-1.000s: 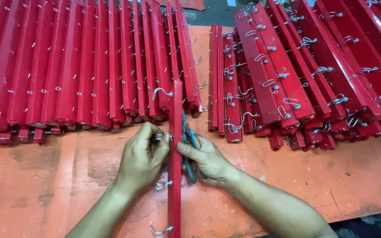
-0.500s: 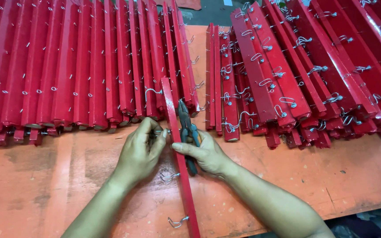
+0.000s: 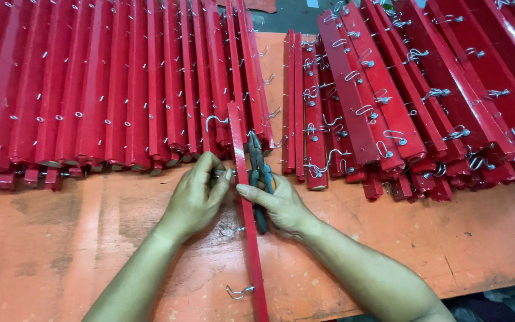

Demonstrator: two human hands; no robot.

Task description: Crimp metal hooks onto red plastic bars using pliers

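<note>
Red slat [image 3: 247, 238] lies on orange bench [image 3: 61, 250], now tilted, far end toward 11 o'clock. Left hand [image 3: 196, 194] grip pinches wire hook at slat; right hand [image 3: 281, 206] grip clasps pliers [image 3: 259, 173], unchanged.

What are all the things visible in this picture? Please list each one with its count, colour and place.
Bench: one, orange-red, worn, under everything.
Left slats: many, too many to count, red, side by side at the back left, small metal pins showing.
Right slats: many, red, piled and overlapping at the back right, with wire hooks.
Slat: one, red, lying lengthwise between the hands, running toward the camera.
Hooks: silver wire, at least three stick out of the left edge of this slat.
Pliers: one, blue-green handles, just right of the slat.
Left hand: one, fingertips at a hook on the slat's left side.
Right hand: one, holds the pliers, forefinger touching the slat.
</note>
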